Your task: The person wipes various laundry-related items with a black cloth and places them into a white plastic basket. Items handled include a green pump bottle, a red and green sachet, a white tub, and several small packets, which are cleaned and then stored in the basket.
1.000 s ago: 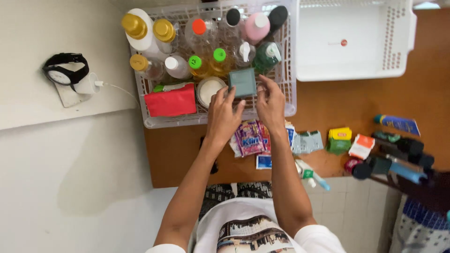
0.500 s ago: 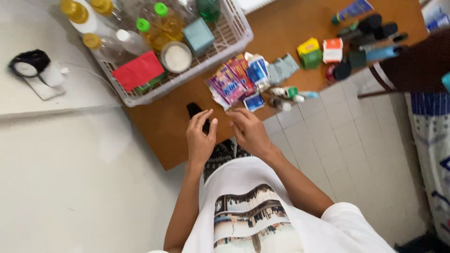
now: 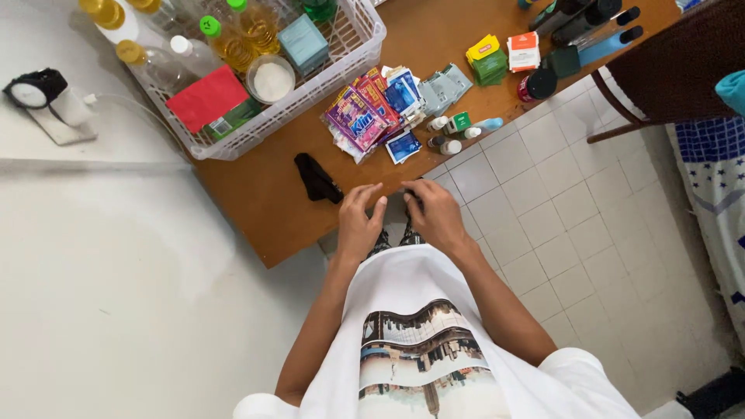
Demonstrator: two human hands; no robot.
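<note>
At the table's [image 3: 264,209] far left corner sits a white basket [image 3: 341,66] holding bottles, a red packet [image 3: 208,97] and a teal box [image 3: 303,43]. A small black item [image 3: 317,178] lies near the table's front edge, just beside the left hand [image 3: 358,225]. Both hands are at that front edge, close together, fingers loosely curled; the left holds nothing. Whether the right hand [image 3: 436,217] grips anything cannot be told. Coloured sachets [image 3: 365,116] lie mid-table beyond the hands.
</note>
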